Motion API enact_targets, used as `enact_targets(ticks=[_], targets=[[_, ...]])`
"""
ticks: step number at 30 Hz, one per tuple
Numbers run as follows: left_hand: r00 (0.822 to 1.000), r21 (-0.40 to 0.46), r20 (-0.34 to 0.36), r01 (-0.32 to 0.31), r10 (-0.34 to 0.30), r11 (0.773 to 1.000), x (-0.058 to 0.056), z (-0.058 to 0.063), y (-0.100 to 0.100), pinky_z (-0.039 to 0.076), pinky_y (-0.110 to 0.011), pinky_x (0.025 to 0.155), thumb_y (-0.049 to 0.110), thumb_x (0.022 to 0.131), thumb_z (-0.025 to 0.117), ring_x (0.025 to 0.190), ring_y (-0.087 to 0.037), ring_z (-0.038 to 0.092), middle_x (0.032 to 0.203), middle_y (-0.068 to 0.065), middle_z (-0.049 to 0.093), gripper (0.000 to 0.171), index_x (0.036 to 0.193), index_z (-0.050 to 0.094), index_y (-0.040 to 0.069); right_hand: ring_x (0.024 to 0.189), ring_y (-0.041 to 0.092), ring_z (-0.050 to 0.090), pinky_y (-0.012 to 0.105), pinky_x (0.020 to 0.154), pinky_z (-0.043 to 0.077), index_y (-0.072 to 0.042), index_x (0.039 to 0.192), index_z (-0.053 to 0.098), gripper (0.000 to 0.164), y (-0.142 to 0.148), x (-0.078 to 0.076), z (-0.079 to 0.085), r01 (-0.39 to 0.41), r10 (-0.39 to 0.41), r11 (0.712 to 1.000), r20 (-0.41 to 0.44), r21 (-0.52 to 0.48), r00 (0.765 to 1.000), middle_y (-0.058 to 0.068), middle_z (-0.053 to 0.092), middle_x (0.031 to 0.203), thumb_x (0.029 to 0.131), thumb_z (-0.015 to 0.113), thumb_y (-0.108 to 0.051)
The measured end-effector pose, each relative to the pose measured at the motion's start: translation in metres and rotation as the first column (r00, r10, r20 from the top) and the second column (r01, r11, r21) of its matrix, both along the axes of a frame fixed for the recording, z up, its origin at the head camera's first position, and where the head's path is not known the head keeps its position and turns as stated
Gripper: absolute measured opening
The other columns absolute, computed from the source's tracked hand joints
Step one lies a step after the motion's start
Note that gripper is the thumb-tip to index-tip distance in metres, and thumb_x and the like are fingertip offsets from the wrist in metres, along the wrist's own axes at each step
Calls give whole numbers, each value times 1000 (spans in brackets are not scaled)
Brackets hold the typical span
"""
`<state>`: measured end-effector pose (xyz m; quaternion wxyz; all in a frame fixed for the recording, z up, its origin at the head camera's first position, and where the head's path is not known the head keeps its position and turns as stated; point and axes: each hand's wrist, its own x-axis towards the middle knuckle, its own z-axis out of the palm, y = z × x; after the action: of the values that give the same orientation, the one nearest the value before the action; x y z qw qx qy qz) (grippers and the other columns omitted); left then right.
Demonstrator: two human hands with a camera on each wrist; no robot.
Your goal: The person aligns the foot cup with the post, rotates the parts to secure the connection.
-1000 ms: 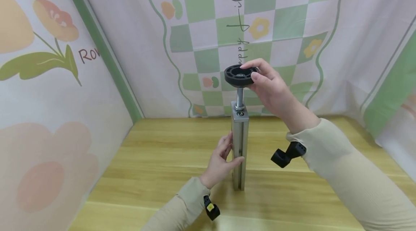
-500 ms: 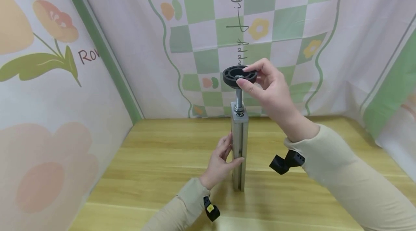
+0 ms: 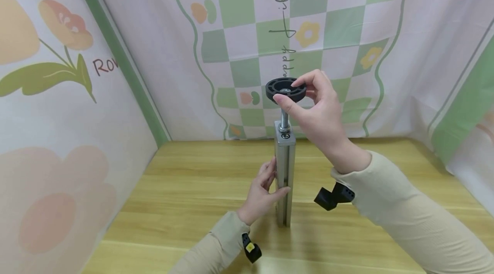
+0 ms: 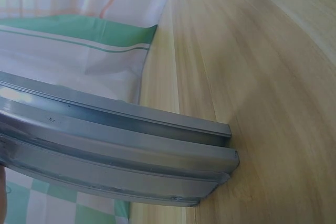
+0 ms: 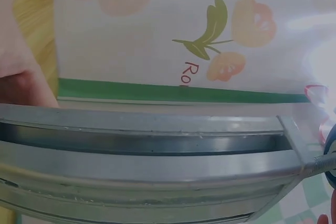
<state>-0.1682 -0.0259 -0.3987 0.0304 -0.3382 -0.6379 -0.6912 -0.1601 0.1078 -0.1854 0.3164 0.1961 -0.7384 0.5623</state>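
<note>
An aluminium profile (image 3: 284,171) stands upright on the wooden table, a metal plate (image 3: 286,141) capping its top. Out of that plate rises a threaded stud (image 3: 284,118) with a nut (image 3: 284,129) at its base. The stud carries a black round levelling foot (image 3: 272,92), hollow side up. My left hand (image 3: 257,199) grips the profile's lower half, thumb on the near side and fingers behind. Up at the foot, my right hand (image 3: 322,113) holds the rim between thumb and fingers. In the left wrist view the profile's lower end (image 4: 210,161) meets the table.
A wooden table (image 3: 200,171) spreads around the profile. Printed fabric (image 3: 235,38) hangs behind it, and another flowered panel (image 3: 77,124) stands at the left. Each sleeve cuff has a black mount (image 3: 335,197).
My right thumb has slid leftward along the near side of the foot's rim, and the right wrist has dropped slightly left. The left hand and the profile stay where they were.
</note>
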Motion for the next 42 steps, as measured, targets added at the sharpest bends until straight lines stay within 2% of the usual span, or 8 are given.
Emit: enact_targets(ticks=[7,10,13,19,26,30,37,42], targets=[[1000,9,-3,13,-13,1000,0,-1,0,30,-19,110,-9,85,63,125,-3,38,137,-23,33,85,150,19,23,96,12,50,22,90,42,0,114,51,30,3,-7,-10,-162,157,984,-73,-75,985,-6,50,105,87,62,-9],[1000,11,-5,13,-13,1000,-1,-1,0,31,-20,110,-10,84,63,123,-3,39,136,-23,33,85,150,20,22,96,13,53,25,91,41,-8,121,49,31,6,-17,-11,-367,359,909,-76,-198,930,0,53,107,90,49,-13],[1000,21,-14,8,-8,1000,-1,-1,0,32,-19,109,-11,84,63,123,-3,40,136,-23,33,86,149,22,30,99,14,56,29,96,38,-12,126,46,35,10,-30,-8,-556,573,773,-41,-306,819,4,56,110,91,44,-17],[1000,29,-23,11,-10,1000,-1,0,0,33,-18,108,-11,84,63,122,-4,39,135,-25,33,89,145,24,41,108,16,55,31,100,38,-15,133,39,42,19,-45,-5,-772,857,476,27,-420,514,7,52,124,92,44,-25],[1000,-7,13,1,-1,1000,0,0,0,30,-20,111,-10,84,63,124,-6,38,137,-21,33,85,150,20,22,114,19,49,34,97,38,-13,132,46,45,22,-47,-4,-851,934,342,46,-397,354,10,50,129,90,43,-28],[1000,-7,28,4,-4,1000,1,3,-1,30,-21,111,-9,85,63,124,-6,38,137,-21,33,84,150,19,20,115,20,47,34,97,38,-11,129,49,45,20,-47,-3,-867,945,312,34,-388,325,10,52,127,86,46,-26],[1000,15,9,18,-19,1000,0,1,-1,32,-20,110,-9,85,63,121,-6,39,135,-22,33,86,149,21,30,111,19,50,33,95,41,-10,124,52,41,20,-49,-7,-860,944,304,12,-410,328,10,55,122,85,49,-21],[1000,37,-11,30,-30,999,-1,0,-1,35,-19,107,-11,84,63,118,-5,40,134,-24,33,89,147,23,38,109,18,49,30,93,42,-12,122,54,36,22,-48,-9,-838,911,386,17,-386,412,11,54,123,88,45,-18]])
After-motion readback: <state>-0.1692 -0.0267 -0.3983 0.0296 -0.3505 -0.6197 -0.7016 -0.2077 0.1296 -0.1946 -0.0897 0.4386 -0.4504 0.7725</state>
